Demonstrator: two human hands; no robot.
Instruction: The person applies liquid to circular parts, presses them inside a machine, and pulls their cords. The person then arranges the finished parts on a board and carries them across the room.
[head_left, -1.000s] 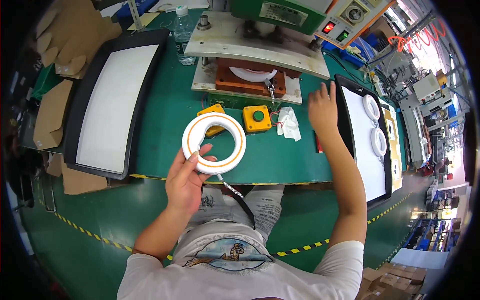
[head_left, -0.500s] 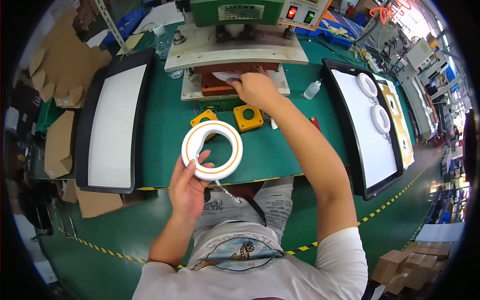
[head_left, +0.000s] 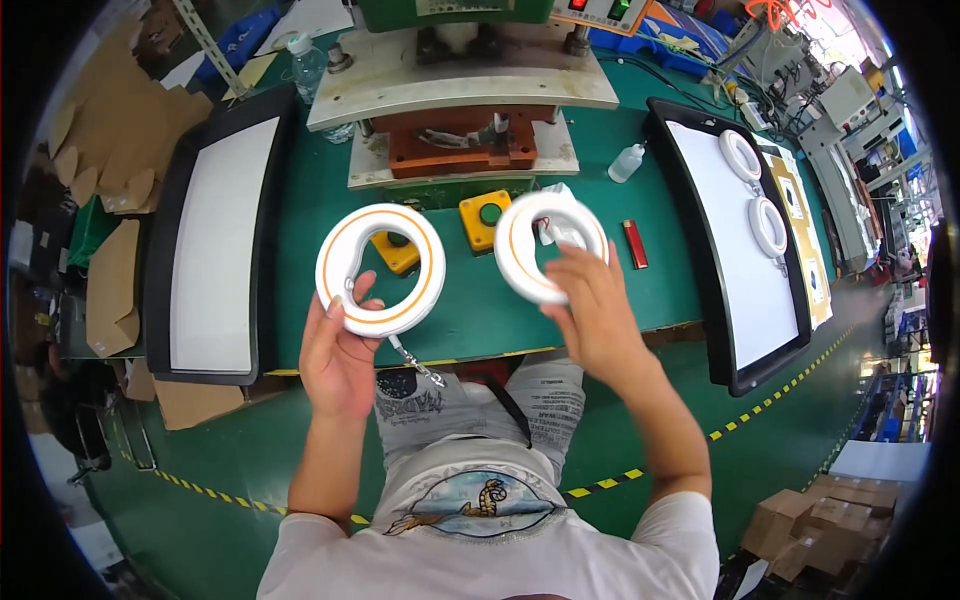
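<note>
The left hand [head_left: 340, 355] grips a white ring-shaped casing with an orange seam line [head_left: 381, 269], fingers closed over its lower rim and thumb hooked through the opening; a short metal clip on a dark strap [head_left: 415, 362] hangs from the ring's lower edge. The right hand [head_left: 590, 310] holds a second white ring half [head_left: 548, 247] tilted up in front of the chest, fingers curled round its lower right rim. Both rings are held above the near edge of the green workbench [head_left: 480, 300], side by side but apart.

Behind the rings, two yellow button boxes [head_left: 487, 216] sit on the bench in front of a press fixture with a rust-coloured nest [head_left: 460, 140] and a pale top plate [head_left: 460, 85]. A red lighter-shaped object [head_left: 635, 243] lies just right of the right-hand ring, and a small white squeeze bottle [head_left: 627, 162] stands further back.

A black tray lined with white [head_left: 210, 235] lies on the left of the bench. A matching black tray [head_left: 735, 245] on the right carries two finished white rings [head_left: 755, 190]. Cardboard pieces [head_left: 110, 190] are stacked at the far left. The floor [head_left: 780, 400] is green with a yellow-black striped line; brown cartons [head_left: 800, 520] sit at lower right.
</note>
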